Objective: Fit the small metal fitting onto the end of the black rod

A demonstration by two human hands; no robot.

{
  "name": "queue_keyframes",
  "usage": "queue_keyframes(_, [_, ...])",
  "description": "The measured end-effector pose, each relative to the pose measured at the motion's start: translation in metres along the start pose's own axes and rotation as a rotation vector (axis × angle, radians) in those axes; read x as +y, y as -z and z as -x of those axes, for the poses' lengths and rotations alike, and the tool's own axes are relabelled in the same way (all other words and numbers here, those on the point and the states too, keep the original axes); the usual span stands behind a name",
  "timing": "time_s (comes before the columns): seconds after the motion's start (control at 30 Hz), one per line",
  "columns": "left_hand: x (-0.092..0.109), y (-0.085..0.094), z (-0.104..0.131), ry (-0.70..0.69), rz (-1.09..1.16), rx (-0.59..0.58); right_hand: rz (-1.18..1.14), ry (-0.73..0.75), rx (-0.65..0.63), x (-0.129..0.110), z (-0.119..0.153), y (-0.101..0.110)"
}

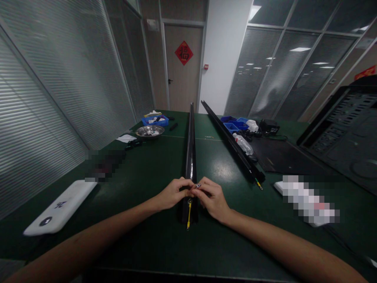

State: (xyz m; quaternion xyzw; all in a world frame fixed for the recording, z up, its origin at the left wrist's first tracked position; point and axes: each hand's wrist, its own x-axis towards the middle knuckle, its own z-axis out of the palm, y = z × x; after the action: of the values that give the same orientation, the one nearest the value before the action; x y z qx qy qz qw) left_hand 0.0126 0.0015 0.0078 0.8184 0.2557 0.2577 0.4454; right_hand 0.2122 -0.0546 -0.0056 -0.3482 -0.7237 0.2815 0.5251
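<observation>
Over the near end of a long black rail (191, 145), my two hands meet with fingertips nearly touching. My right hand (216, 200) is closed in a pinch on a small shiny metal piece (198, 186), too small to name exactly. My left hand (173, 193) is closed too, its thumb and fingers pinched right beside the piece; what they grip is hidden. Just below the fingers, a yellow wire with ring terminals (189, 215) lies along the rail's near end, its lower terminal toward me.
A second black rail (229, 141) slants away on the right, with a green-yellow wire (258, 183) at its near end. Blue bins (231, 127) and a plastic bottle (243, 144) lie beyond it. A metal bowl (150, 131) and white device (61, 208) stand left; a black metal case (344, 137) right.
</observation>
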Motion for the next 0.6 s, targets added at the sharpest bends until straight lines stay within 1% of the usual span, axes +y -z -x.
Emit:
queue_keyframes(0.27, [-0.0052, -0.0029, -0.0017, -0.021, -0.018, 0.035, -0.031, -0.021, -0.003, 0.0021, 0.0018, -0.0010])
queue_keyframes(0.4, [-0.0023, -0.0028, -0.0018, -0.018, 0.011, 0.036, -0.038, -0.018, -0.012, -0.0003, 0.0013, -0.0006])
queue_keyframes(0.6, [0.0034, -0.0046, -0.0008, 0.009, 0.015, 0.098, -0.022, 0.002, -0.044, -0.0022, -0.0002, 0.0002])
